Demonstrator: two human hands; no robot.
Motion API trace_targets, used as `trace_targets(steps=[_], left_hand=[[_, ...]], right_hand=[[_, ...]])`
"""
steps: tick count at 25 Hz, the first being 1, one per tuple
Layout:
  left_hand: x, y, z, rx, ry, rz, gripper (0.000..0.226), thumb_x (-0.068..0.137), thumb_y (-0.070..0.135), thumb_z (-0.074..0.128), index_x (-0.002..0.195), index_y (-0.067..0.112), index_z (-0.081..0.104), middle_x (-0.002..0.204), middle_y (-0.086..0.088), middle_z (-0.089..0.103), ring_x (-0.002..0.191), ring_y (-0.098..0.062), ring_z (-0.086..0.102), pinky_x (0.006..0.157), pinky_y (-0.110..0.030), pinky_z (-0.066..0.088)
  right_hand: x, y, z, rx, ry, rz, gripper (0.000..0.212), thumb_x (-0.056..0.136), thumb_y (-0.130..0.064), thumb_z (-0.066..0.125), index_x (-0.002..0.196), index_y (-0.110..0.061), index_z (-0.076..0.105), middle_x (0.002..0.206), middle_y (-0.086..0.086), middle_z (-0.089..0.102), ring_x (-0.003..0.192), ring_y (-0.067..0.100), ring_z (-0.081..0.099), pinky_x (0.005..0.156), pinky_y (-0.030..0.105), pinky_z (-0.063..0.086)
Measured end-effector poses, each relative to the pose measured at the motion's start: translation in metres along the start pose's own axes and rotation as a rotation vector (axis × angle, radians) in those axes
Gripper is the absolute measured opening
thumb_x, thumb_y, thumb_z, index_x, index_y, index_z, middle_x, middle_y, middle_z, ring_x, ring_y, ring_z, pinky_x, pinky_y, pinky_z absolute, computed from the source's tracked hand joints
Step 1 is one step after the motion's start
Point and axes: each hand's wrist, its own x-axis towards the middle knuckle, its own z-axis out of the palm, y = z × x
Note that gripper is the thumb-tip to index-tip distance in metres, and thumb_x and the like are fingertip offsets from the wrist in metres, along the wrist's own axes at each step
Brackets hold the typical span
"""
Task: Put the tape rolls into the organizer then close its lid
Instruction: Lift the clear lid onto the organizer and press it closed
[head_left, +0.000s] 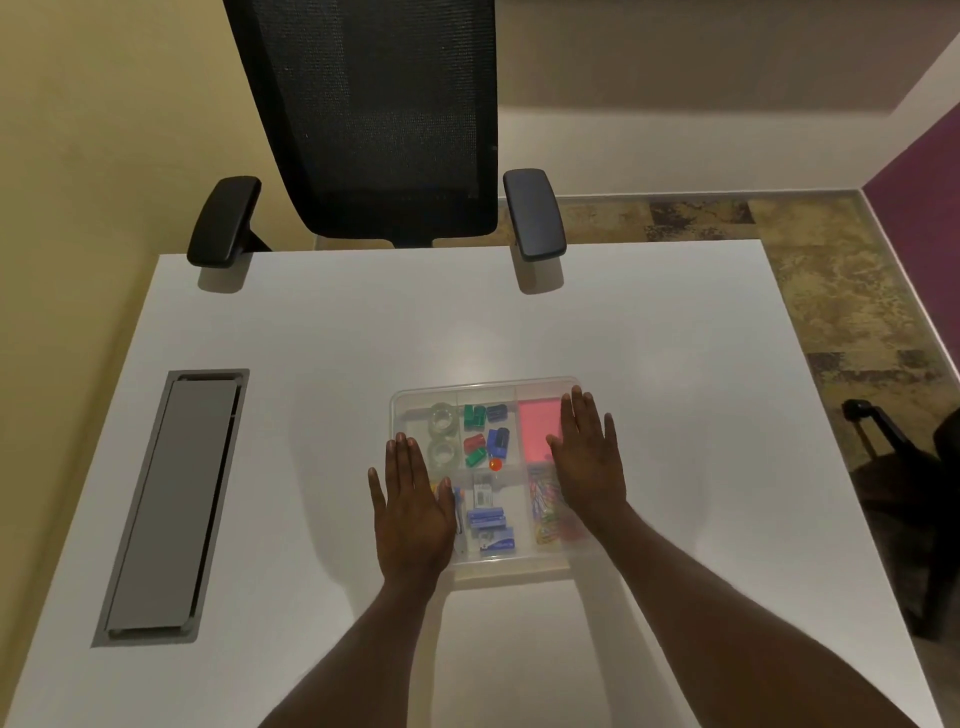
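Note:
A clear plastic organizer (485, 388) sits on the white table, its transparent lid lying flat over the compartments. Two clear tape rolls (442, 420) lie one behind the other in the far-left compartment, the nearer tape roll (441, 452) close to my left fingertips. My left hand (411, 506) lies flat, palm down, on the lid's left side with fingers spread. Resting flat on the right side is my right hand (589, 457), partly covering the pink sticky notes (537, 428). Neither hand holds anything.
Inside the organizer are coloured binder clips (480, 434), blue staple boxes (488, 519) and coloured paper clips (543, 512). A grey cable hatch (171, 506) is set into the table at the left. A black mesh chair (384, 119) stands at the far edge.

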Motion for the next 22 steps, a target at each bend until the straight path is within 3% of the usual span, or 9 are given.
trace_targets(steps=[3, 12, 15, 19, 22], left_hand=[[-0.001, 0.000, 0.000, 0.003, 0.005, 0.004, 0.075, 0.106, 0.052, 0.023, 0.165, 0.012, -0.001, 0.174, -0.004, 0.001, 0.162, -0.019, -0.004, 0.131, -0.052, 0.008], [-0.001, -0.001, 0.003, -0.009, 0.018, 0.013, 0.075, 0.105, 0.057, 0.014, 0.165, 0.016, -0.003, 0.174, -0.001, 0.000, 0.162, -0.018, -0.004, 0.132, -0.051, 0.007], [0.001, -0.002, 0.006, -0.032, 0.021, 0.011, 0.075, 0.105, 0.057, 0.017, 0.165, 0.017, -0.005, 0.174, 0.001, -0.003, 0.162, -0.016, -0.006, 0.132, -0.050, 0.007], [0.001, -0.003, 0.002, -0.084, -0.002, 0.017, 0.076, 0.106, 0.055, 0.023, 0.165, 0.018, -0.005, 0.174, 0.001, -0.004, 0.161, -0.015, -0.009, 0.132, -0.048, 0.005], [0.002, -0.006, -0.004, -0.125, -0.047, 0.034, 0.076, 0.106, 0.051, 0.031, 0.165, 0.017, -0.002, 0.174, 0.001, -0.004, 0.161, -0.016, -0.010, 0.132, -0.050, 0.002]], right_hand=[[-0.041, -0.004, 0.021, 0.147, 0.083, -0.008, 0.078, 0.104, -0.051, -0.010, 0.160, -0.005, 0.017, 0.169, 0.014, 0.014, 0.158, 0.033, 0.011, 0.126, 0.054, 0.023], [-0.060, 0.003, 0.047, 0.396, 0.226, 0.048, 0.073, 0.104, -0.055, 0.008, 0.161, -0.012, 0.022, 0.170, 0.002, 0.020, 0.159, 0.018, 0.010, 0.120, 0.045, 0.040], [-0.058, 0.005, 0.054, 0.396, 0.230, 0.055, 0.064, 0.105, -0.043, 0.024, 0.161, -0.013, 0.022, 0.170, 0.002, 0.020, 0.159, 0.018, 0.011, 0.115, 0.044, 0.045], [-0.058, 0.006, 0.053, 0.396, 0.252, 0.032, 0.063, 0.105, -0.042, 0.024, 0.161, -0.012, 0.024, 0.169, 0.003, 0.022, 0.159, 0.019, 0.012, 0.118, 0.045, 0.042], [-0.061, 0.006, 0.051, 0.440, 0.285, 0.026, 0.059, 0.105, -0.032, 0.036, 0.159, -0.011, 0.028, 0.168, 0.006, 0.025, 0.158, 0.023, 0.016, 0.121, 0.051, 0.037]])
